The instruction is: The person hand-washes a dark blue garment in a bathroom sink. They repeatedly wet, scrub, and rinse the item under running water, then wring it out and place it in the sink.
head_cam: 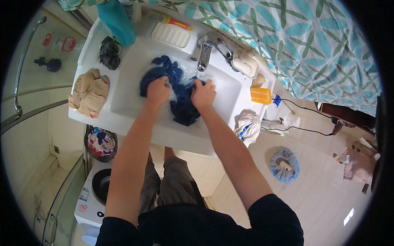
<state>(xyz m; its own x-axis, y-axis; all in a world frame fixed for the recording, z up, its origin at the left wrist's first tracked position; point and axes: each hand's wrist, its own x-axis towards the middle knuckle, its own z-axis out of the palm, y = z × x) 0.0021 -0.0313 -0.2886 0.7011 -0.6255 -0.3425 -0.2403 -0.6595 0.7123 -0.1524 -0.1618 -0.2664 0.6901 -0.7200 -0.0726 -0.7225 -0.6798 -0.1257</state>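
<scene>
A wet dark blue cloth garment (184, 106) lies in soapy water in the white sink (227, 95). At its left part, my left hand (158, 90) is closed on a fold of it. My right hand (203, 93) rests on its right part with the fingers spread and bent; whether they pinch the fabric is not clear. Just above the right hand is the chrome faucet (204, 58); whether water runs from it I cannot tell. Foam lies between and around the hands.
On the left rim sit a beige cloth (90, 92), a dark crumpled cloth (110, 53) and a teal bottle (117, 23). Behind is a soap dish (171, 35). An orange soap bar (260, 95) and a white cloth (248, 127) lie right. A laundry basket (101, 144) stands below left.
</scene>
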